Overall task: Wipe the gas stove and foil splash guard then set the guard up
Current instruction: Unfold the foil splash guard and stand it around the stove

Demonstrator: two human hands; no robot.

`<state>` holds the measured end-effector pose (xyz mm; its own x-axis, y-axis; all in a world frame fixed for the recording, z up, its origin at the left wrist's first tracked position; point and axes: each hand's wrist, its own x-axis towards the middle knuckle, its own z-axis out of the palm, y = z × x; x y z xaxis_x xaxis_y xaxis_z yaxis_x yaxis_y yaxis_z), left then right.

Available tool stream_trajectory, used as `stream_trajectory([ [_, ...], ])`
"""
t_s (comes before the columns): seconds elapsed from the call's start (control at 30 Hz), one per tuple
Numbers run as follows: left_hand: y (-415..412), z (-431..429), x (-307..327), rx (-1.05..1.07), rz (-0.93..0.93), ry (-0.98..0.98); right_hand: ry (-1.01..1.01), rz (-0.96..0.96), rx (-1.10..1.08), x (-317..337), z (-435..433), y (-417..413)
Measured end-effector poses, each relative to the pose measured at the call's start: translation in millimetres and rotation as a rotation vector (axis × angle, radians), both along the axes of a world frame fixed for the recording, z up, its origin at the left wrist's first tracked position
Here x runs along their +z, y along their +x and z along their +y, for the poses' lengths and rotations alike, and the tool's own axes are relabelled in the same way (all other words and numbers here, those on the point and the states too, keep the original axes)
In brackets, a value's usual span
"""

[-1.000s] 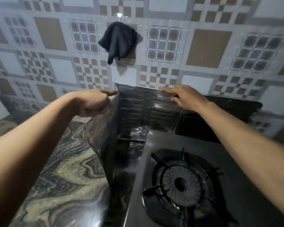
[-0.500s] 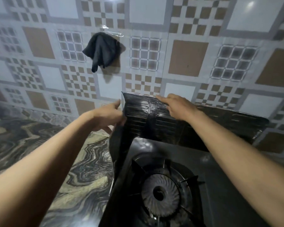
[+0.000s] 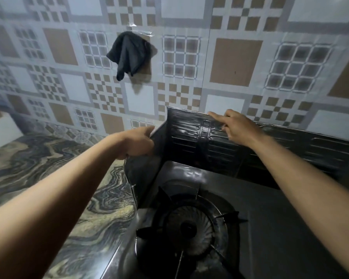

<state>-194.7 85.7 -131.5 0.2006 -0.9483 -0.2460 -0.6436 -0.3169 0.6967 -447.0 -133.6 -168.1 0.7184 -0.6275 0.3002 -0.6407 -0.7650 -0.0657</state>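
Setting-up step. The splash guard [image 3: 189, 137] stands bent round the back and left side of the stove [image 3: 280, 228]. Your left hand [image 3: 138, 142] grips the side wing; your right hand [image 3: 236, 127] lies straight-fingered on the back panel's top edge (no grasp). Next, probably: square the corner, then let go. The guard's right end is cut off.

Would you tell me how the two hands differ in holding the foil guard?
The left hand grips the foil guard by its side panel, fingers curled; the right hand rests on its back panel's top edge, index finger straight. The left hand sits lower than the right hand. Both touch the guard.
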Motion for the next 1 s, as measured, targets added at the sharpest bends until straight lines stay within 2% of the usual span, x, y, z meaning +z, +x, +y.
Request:
stream_trajectory([
  [0.13, -9, 3, -6, 0.007, 0.038, 0.008, 0.054, 0.019, -0.041, 8, -1, -18],
  [0.23, -16, 4, -7, 0.034, 0.029, -0.013, -0.067, -0.019, -0.050, 15, 5, -12],
  [0.33, -20, 3, -5, 0.034, 0.037, -0.005, -0.173, -0.051, 0.042, 19, 18, 22],
  [0.53, -21, 10, 0, 0.011, 0.013, 0.031, -0.121, 0.015, 0.252, 15, 33, 106],
  [0.6, -21, 11, 1, 0.030, -0.063, 0.019, -0.145, 0.070, 0.258, 9, 31, 123],
  [0.77, -26, 11, 0, 0.102, -0.336, -0.078, -0.240, 0.021, 0.195, 3, 36, 137],
  [1.0, -15, 14, -3, 0.033, -0.387, -0.027, -0.286, 0.069, 0.237, 4, 39, 136],
])
